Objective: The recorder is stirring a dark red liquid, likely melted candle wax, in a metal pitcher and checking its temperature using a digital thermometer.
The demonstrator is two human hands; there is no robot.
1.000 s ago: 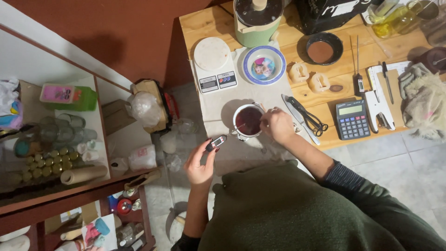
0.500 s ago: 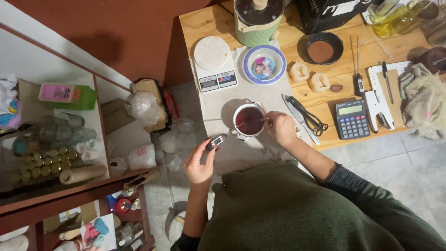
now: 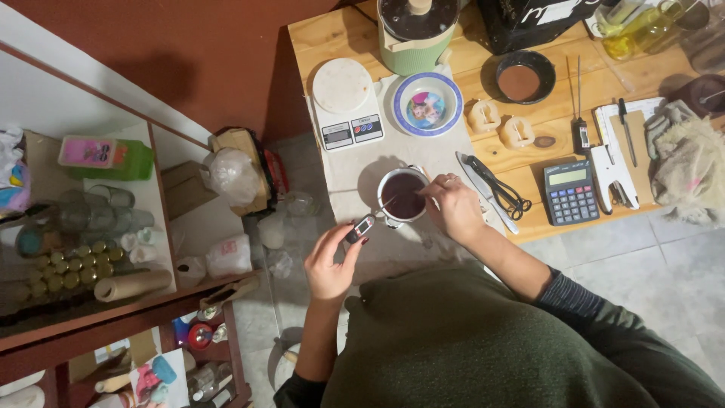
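One wooden table (image 3: 347,34) carries the work, with a pale cloth laid over its left part. At its far edge stand one green pot with a dark lid (image 3: 417,26) and one black box (image 3: 540,19). Near the left edge sits one white kitchen scale (image 3: 345,102), and just right of it one blue-rimmed bowl (image 3: 427,104). One black bowl of brown powder (image 3: 525,75) stands further right. At the near edge, toward the left corner, is one metal cup of dark liquid (image 3: 402,196).

The right hand (image 3: 456,205) rests at the cup's right rim, fingers pinched together on a thin stirrer whose tip is in the liquid. The left hand (image 3: 330,263), off the table's near edge, is clamped on one small probe thermometer (image 3: 361,227); its thin probe reaches over the cup's left rim.

Right of the cup lie one pair of black scissors (image 3: 500,189) and one knife beside them, then one calculator (image 3: 571,192) at the near edge. Two small pale candle moulds (image 3: 501,125) sit side by side behind the scissors.
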